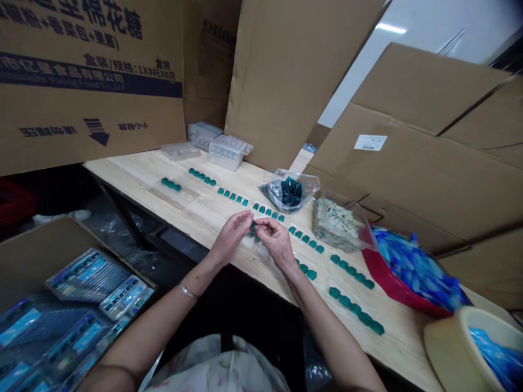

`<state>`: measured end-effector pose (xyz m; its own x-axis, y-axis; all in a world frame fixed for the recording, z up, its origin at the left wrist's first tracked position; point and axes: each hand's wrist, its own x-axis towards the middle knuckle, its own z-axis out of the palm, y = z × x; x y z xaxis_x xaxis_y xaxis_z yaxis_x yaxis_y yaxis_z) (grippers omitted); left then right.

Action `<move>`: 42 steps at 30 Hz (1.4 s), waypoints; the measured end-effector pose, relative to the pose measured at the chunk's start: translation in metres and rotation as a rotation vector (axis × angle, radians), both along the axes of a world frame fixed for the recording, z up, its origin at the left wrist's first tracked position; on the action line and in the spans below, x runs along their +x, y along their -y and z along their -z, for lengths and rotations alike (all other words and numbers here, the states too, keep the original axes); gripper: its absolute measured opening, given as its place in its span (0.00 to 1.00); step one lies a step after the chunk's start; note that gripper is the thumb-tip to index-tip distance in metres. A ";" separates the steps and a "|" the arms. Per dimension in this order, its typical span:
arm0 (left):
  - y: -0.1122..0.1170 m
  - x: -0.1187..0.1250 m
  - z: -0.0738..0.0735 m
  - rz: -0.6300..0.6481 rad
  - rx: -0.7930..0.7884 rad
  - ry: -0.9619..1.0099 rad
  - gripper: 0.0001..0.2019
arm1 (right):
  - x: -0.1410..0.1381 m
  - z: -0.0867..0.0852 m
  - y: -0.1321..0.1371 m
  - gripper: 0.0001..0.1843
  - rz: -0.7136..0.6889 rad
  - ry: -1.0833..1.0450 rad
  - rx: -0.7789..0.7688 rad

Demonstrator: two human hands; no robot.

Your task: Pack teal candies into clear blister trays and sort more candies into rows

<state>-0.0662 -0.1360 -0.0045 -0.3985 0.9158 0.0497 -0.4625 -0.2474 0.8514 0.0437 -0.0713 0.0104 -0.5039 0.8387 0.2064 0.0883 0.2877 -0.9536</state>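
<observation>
Pinching a small teal cube [253,228] between my left hand [231,237] and right hand [275,239], I held it just above the pale wooden surface [196,212], my fingertips of both hands close together around it. Rows of matching teal cubes [351,270] lay along the surface on either side of my hands, a clear bag of darker cubes [291,191] sat beyond them, stacked clear plastic trays [226,151] stood near the far edge, and a red tray [386,286] of blue wrappers lay to my right.
</observation>
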 end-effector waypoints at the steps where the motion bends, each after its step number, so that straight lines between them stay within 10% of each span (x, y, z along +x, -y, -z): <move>1: 0.001 -0.001 0.002 -0.050 -0.022 -0.117 0.19 | 0.001 -0.002 -0.001 0.11 0.008 -0.011 -0.024; 8: 0.000 -0.007 0.014 -0.195 -0.009 -0.611 0.14 | 0.003 -0.003 0.002 0.09 0.049 -0.001 0.040; 14: -0.004 -0.008 0.016 -0.107 -0.010 -0.463 0.13 | 0.006 -0.002 0.006 0.05 0.038 0.005 0.319; 23: 0.009 -0.016 0.016 -0.277 0.073 -0.775 0.09 | 0.005 -0.007 -0.008 0.15 -0.160 0.087 -0.011; 32: 0.032 -0.040 0.041 -0.063 0.056 -1.222 0.08 | -0.012 0.014 -0.042 0.07 -0.210 0.247 0.516; 42: 0.027 -0.043 0.046 -0.038 -0.002 -1.348 0.10 | -0.020 0.022 -0.045 0.13 -0.397 0.458 0.705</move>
<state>-0.1095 -0.1632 -0.0509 -0.0653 0.9059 0.4183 0.7352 -0.2397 0.6340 0.0237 -0.0259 -0.0116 -0.8854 0.3438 0.3129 0.1840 0.8773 -0.4432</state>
